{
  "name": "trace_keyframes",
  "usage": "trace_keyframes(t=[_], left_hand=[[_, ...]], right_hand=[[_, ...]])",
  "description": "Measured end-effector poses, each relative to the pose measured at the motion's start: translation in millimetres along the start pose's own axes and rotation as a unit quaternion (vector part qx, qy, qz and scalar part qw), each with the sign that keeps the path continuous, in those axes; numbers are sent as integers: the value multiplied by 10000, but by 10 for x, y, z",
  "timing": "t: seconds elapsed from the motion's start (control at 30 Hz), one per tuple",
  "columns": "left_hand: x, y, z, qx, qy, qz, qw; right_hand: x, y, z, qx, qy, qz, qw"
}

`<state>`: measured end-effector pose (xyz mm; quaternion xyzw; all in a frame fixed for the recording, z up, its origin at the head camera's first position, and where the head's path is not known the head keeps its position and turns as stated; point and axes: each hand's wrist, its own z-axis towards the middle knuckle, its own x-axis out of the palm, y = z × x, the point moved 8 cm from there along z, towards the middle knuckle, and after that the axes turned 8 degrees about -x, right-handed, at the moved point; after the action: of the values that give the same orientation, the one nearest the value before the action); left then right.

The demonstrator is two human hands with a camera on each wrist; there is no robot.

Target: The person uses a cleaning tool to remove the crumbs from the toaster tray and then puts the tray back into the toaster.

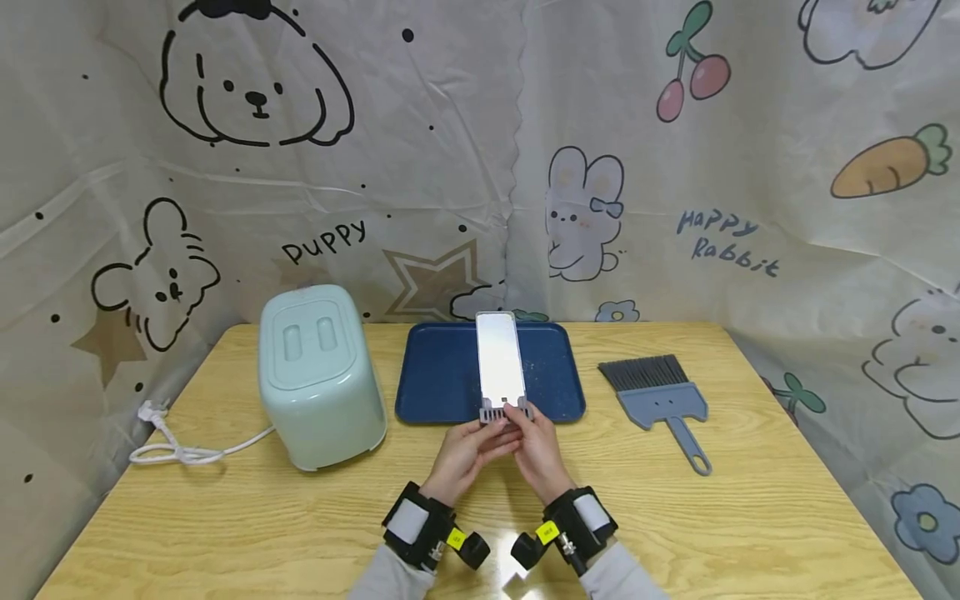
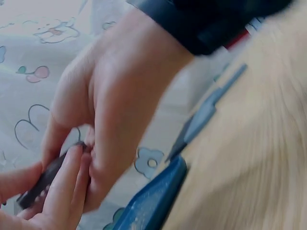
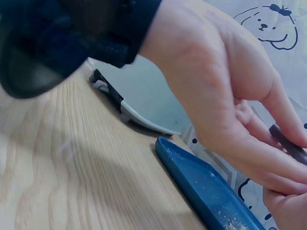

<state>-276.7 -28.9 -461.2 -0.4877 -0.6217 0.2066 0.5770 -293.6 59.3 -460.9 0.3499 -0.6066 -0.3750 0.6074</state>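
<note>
Both hands hold a flat, shiny metal crumb tray [image 1: 498, 354] with a grey slotted end nearest me. My left hand [image 1: 459, 460] and right hand [image 1: 543, 457] meet at that end, thumbs on top and fingers underneath. From there the crumb tray points away from me, overlapping a dark blue serving tray [image 1: 438, 375] in the head view. In the right wrist view, pale crumbs [image 3: 234, 223] lie in the blue tray. A thin dark edge of the crumb tray [image 2: 44, 181] shows between the fingers in the left wrist view.
A mint-green toaster [image 1: 322, 375] stands on the left, with its white cord [image 1: 180, 452] bundled beside it. To the right lies a blue-grey brush [image 1: 663, 404] with dark bristles. The wooden table [image 1: 247, 533] meets a printed cloth backdrop [image 1: 450, 167] at its far edge.
</note>
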Motion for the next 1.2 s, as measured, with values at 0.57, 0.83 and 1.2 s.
trace_keyframes(t=[0.57,0.83,1.2], left_hand=[[-706,-281,-239,-4,-1028,3115,9447],[-1145,-443,-541,-197,-1646,3032,9384],[-1758,-480,-897,-300,-2327,2621,9361]], right_hand=[[-247,-41,-67,293,410,-487,9975],[-212,-107,-125,404,643,-423,9962],[-150,-141,-182,568,852,-467,9936]])
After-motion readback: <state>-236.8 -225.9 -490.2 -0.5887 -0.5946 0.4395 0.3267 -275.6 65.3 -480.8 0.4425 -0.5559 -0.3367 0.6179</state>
